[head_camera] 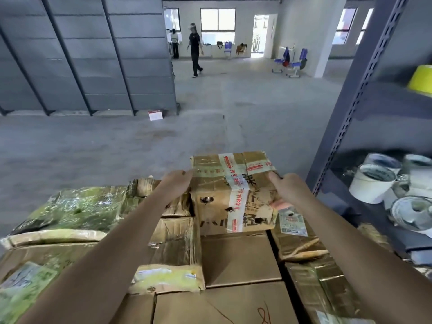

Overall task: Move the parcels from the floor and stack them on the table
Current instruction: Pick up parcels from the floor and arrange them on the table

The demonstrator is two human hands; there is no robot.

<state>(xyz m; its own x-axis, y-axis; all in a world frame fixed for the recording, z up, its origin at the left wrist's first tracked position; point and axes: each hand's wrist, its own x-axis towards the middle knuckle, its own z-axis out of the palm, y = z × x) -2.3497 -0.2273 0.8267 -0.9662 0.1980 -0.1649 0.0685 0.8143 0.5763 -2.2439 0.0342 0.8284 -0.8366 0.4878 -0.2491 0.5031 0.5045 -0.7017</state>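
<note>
A wide concrete floor [117, 141] runs off to grey panels [88, 54] on the left, and a metal shelf [346, 108] stands at the right with white tubs [371, 185] and a yellow roll [420, 78] on it. Far back a person [195, 50] is in mid-stride and another stands by the windows; a small white box [155, 115] lies on the floor by the panels.

Close below the camera is a pile [240, 260] of taped cardboard parcels, packed edge to edge. The table under it is hidden, so whether this is the table stack is a judgement, though the height suggests it.

On the far middle of the pile sits the box [233, 192], brown, crossed by white tape with red print, its near face pocked with holes. It lies straight ahead of both arms, its long axis running left to right across the view, its bottom edge touching the parcels beneath.

The left hand [178, 181] is pressed flat on its upper left corner. The right hand [285, 188] clasps the right end, fingers [280, 204] wrapped around the side. Both are equally near, one to each end.

Judging from this, the box is being set down or squared, and the next move turns on sliding it true along that left-right axis.
</note>
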